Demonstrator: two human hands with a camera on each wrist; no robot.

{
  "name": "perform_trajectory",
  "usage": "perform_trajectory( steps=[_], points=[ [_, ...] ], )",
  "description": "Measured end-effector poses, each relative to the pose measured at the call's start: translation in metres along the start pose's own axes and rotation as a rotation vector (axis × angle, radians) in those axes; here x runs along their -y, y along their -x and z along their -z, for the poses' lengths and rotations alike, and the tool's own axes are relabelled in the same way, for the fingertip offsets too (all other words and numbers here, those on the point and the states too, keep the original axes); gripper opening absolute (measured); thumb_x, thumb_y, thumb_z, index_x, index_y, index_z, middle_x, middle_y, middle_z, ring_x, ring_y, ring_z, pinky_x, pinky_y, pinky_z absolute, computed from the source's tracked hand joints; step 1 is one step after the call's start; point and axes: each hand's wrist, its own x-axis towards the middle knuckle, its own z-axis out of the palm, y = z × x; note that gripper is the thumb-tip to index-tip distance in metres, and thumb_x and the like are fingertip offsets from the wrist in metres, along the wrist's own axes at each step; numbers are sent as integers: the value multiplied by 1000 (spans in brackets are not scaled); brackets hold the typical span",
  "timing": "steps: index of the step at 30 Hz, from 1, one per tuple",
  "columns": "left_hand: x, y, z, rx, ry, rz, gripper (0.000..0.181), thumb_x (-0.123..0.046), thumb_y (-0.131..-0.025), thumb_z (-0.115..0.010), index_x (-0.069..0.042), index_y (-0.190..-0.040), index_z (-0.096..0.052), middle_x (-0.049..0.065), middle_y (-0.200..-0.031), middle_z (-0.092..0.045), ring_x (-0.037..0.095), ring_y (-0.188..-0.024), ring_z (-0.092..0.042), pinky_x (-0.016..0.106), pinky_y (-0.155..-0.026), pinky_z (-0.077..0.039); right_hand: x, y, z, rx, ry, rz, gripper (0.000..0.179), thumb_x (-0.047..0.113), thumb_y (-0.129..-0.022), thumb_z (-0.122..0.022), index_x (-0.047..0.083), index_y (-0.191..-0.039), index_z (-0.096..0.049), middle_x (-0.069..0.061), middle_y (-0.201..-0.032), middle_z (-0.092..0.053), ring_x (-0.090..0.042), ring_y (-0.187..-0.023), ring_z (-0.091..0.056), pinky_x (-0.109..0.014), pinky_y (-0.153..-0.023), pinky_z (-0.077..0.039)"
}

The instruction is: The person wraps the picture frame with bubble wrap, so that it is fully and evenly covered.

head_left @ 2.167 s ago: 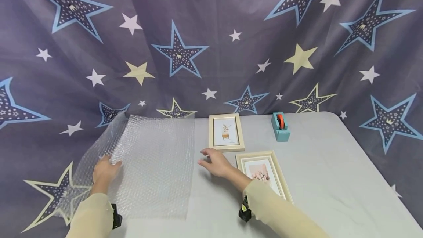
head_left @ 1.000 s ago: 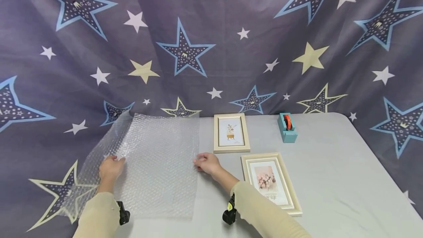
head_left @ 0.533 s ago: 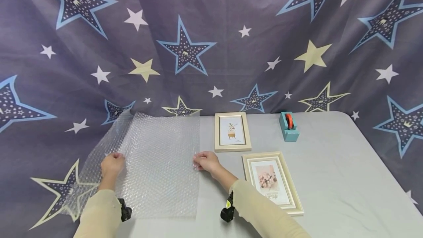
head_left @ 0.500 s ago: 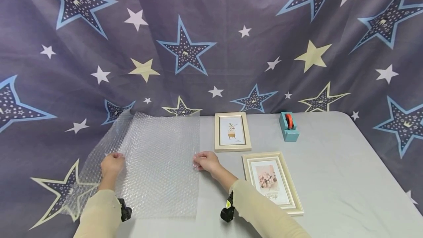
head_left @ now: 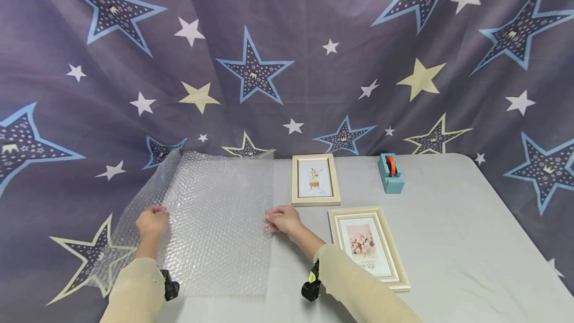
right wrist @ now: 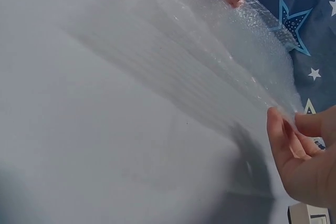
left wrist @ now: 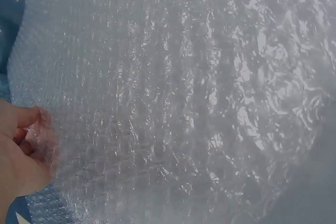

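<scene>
A clear sheet of bubble wrap (head_left: 215,223) spreads over the left of the table, its left part hanging past the table edge. My left hand (head_left: 152,222) pinches it between thumb and fingers toward its left side. At the sheet's right edge, my right hand (head_left: 283,219) pinches the plastic between thumb and fingertips. In the right wrist view that held edge of bubble wrap (right wrist: 210,51) stands raised over the table with a shadow below. The left wrist view shows the left hand's fingers (left wrist: 44,142) partly behind the see-through plastic.
A picture frame with a plant print (head_left: 316,203) lies at the back, and one with a pink flower print (head_left: 401,270) lies nearer, beside the right forearm. A teal tape dispenser (head_left: 393,184) with orange tape stands behind. A star-patterned curtain (head_left: 287,9) borders the grey-covered table (head_left: 466,233).
My right hand has moved left from beside the frames to the sheet's right edge and taken hold of it. My left hand's spread thumb and fingers have closed on the bubble wrap.
</scene>
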Motion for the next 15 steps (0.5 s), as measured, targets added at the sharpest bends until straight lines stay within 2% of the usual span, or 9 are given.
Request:
perform_trajectory(
  steps=[4, 8, 11, 13, 15],
  points=[
    [2, 2, -2, -24, 1, -29, 25, -12, -89, -52, 8, -101, -61, 29, -103, -64, 46, -97, -59, 53, -93, -40, -4, 6, 8, 16, 23, 5, 25, 1, -85, -68, -10, -108, -65, -22, -98, -73, -8, -65, -69, -25, -63, -61],
    [2, 4, -3, -21, 21, -56, 23, -11, -88, -55, 7, -100, -62, 28, -98, -65, 40, -87, -60, 48, -83, -46, -9, 13, 17, 35, -11, -6, 31, -3, -83, -69, -14, -111, -61, -26, -103, -71, -12, -68, -72, -28, -65, -62],
    [-3, 4, -2, -5, 48, -100, 22, -10, -88, -57, 7, -102, -63, 26, -94, -66, 20, -70, -58, 31, -70, -48, -13, 19, 23, 52, -36, -20, 33, -5, -83, -68, -16, -112, -59, -27, -104, -71, -13, -68, -72, -30, -67, -62],
    [-7, 2, -1, 6, 79, -130, 21, -8, -88, -58, 6, -102, -62, 23, -90, -66, 5, -64, -52, 18, -62, -43, -14, 23, 25, 58, -44, -37, 33, -6, -82, -68, -16, -112, -58, -26, -100, -72, -12, -66, -70, -31, -66, -62],
    [-13, 0, 0, 12, 128, -151, 19, -6, -88, -60, 6, -102, -62, 16, -84, -66, -6, -61, -44, 10, -56, -39, -16, 28, 27, 64, -51, -50, 31, -8, -82, -67, -16, -110, -58, -22, -92, -73, -10, -63, -69, -30, -65, -62]
  ],
)
